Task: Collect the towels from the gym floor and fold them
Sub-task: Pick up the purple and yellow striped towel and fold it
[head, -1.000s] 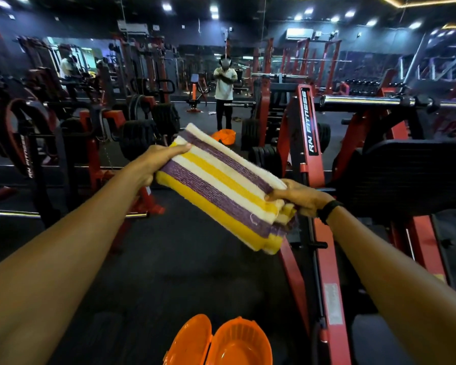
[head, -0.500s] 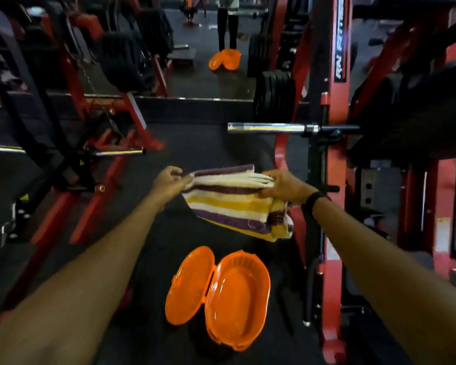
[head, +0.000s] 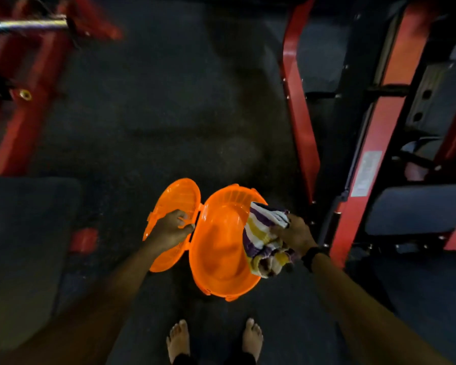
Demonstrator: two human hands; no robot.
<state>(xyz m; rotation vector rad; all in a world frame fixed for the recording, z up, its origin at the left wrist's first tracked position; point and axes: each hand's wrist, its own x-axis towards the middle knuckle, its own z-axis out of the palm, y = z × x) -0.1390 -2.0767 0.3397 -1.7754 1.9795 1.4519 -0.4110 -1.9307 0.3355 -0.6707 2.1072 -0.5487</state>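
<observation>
Folded towel point(head: 261, 233), purple/yellow/white stripes, bunched, held w/ one end over orange basket's point(head: 221, 259) right rim

Basket point(head: 223, 259) stands on the floor point(head: 156, 114), directly ahead of the person's two bare feet point(head: 178, 338). Its lid point(head: 174, 196) lies open flat on the basket's left side, joined at the hinge. Left hand point(head: 170, 229) is over the lid, beside the hinge. Right hand point(head: 294, 234) is at the basket's right rim, gripping the folded towel point(head: 261, 233), which hangs across that rim, partly over the basket's interior. Machine frame point(head: 298, 114) runs along the floor to the right of the basket. Further frame members point(head: 24, 101) lie at far left, well apart.
</observation>
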